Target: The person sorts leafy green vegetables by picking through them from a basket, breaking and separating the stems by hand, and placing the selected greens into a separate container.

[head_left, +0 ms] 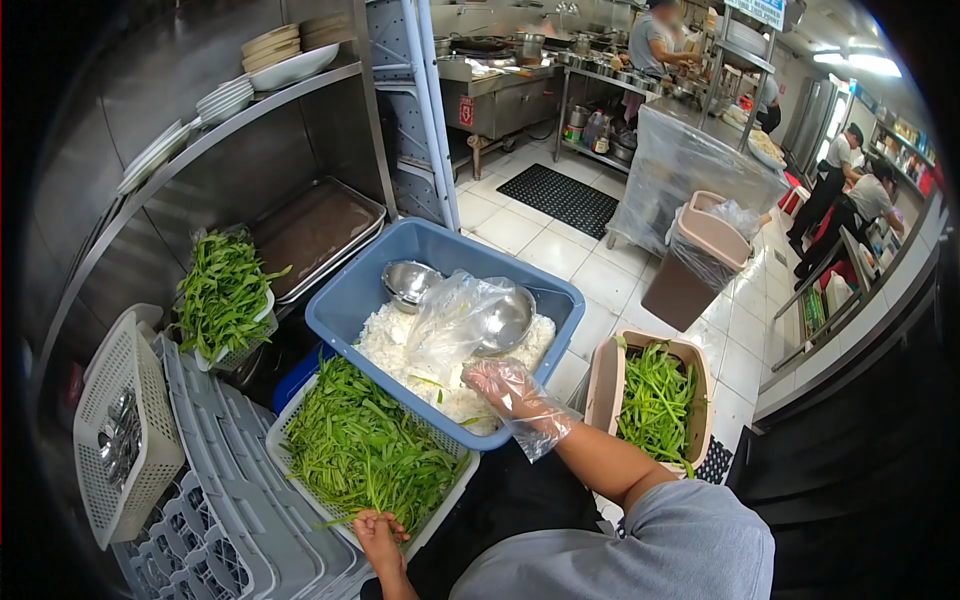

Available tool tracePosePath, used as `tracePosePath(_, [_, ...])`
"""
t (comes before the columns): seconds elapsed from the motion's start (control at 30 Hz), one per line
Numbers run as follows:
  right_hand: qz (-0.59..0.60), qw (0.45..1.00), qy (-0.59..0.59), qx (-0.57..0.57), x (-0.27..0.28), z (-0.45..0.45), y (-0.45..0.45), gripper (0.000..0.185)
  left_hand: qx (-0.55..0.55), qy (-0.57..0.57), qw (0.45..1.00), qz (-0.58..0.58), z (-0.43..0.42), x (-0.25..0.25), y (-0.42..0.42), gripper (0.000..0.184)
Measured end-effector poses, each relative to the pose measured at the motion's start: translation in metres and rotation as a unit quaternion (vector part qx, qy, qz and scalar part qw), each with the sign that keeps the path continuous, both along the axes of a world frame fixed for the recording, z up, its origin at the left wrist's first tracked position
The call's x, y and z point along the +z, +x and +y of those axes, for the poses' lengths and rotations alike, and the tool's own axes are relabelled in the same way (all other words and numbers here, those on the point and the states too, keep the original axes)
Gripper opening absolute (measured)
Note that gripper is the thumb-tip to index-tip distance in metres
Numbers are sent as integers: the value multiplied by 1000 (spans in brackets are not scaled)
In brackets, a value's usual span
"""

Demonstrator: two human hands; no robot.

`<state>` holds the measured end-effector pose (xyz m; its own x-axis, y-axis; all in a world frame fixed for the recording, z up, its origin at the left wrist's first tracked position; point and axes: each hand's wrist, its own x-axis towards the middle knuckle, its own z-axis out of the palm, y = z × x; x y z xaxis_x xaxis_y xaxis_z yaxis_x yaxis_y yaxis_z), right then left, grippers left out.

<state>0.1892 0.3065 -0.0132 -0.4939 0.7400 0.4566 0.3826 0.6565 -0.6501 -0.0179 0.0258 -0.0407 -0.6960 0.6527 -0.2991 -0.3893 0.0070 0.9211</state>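
While the left hand (380,540) touches the leafy greens (365,430) at the near edge of their basket (445,500), the gloved right hand (505,388) is over the white rice (390,345) in the blue tub (480,258), near a metal bowl (508,325) and a plastic bag (450,315). Whether either grip is closed on anything, I cannot tell.

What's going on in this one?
Someone's left hand is at the greens in a basket. The right hand, in a clear glove, is over the near side of a blue tub of rice; contact is hard to tell. Metal bowls and a plastic bag lie in the tub too. A bin to the right holds more greens.
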Motion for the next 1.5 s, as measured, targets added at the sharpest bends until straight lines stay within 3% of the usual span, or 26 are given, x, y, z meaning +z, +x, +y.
tracePosePath(0.03, [-87,996,33,18,-20,7,5,26,-6,2,1000,3,0,-1,0,8])
tracePosePath(0.07, [-173,982,66,36,-29,10,7,47,-6,2,1000,3,0,0,0,8])
tracePosePath(0.1, [-173,982,65,36,-39,13,8,47,-9,0,1000,1,0,0,1,8])
tracePosePath(0.13, [-189,943,272,-25,-39,13,7,47,-11,-1,1000,-1,0,1,2,8])
tracePosePath(0.17, [-196,859,465,-84,-39,13,7,47,-12,-1,1000,0,0,0,2,8])
tracePosePath(0.2, [-196,859,465,-85,-39,14,8,47,-13,0,1000,0,0,-2,2,8])
tracePosePath(0.23, [-210,946,244,-26,-32,14,7,45,-14,0,1000,1,0,-3,2,8])
tracePosePath(0.27, [-211,977,7,34,-26,13,6,43,-15,0,1000,1,0,-3,2,8])
tracePosePath(0.3, [-211,977,7,34,-29,14,4,43,-15,1,1000,-4,0,-3,3,8])
tracePosePath(0.37, [-89,970,227,3,-30,14,1,36,-15,2,1000,-8,0,-4,3,8])
tracePosePath(0.47, [-54,960,274,4,-2,6,1,25,-14,-3,1000,-11,1,-6,3,15])
tracePosePath(0.5, [-54,960,274,3,8,2,0,25,-18,-7,1000,-4,1,-6,3,21])
tracePosePath(0.57, [36,998,-5,53,22,-3,-1,20,-22,-11,1000,2,1,-6,3,26])
tracePosePath(0.67, [-39,999,-31,16,38,-7,-3,20,-28,-21,999,-3,0,-4,4,36])
tracePosePath(0.77, [31,997,-44,56,36,-9,0,20,-25,-34,999,4,0,-1,6,35])
tracePosePath(0.83, [25,998,-33,56,34,-8,0,21,-31,-32,999,-9,0,-3,5,19])
tracePosePath(0.9, [18,998,-22,57,31,-7,0,22,-36,-32,999,-10,0,-9,4,15])
tracePosePath(1.07, [-5,987,157,45,18,-1,-1,22,-35,-36,999,-5,1,-6,7,6])
tracePosePath(1.1, [-6,987,156,46,17,-1,-1,22,-37,-33,999,-5,1,-5,7,6])
tracePosePath(1.17, [52,995,25,79,27,-5,0,21,-39,-30,999,-5,1,-5,8,5])
tracePosePath(1.27, [23,998,-22,56,35,-6,-1,21,-31,-41,999,0,0,-6,8,4])
tracePosePath(1.37, [43,996,54,55,26,-4,-3,20,-39,-42,998,7,-1,-10,7,4])
tracePosePath(1.5, [50,995,66,47,34,-9,-2,18,-42,-44,998,11,-1,-9,8,4])
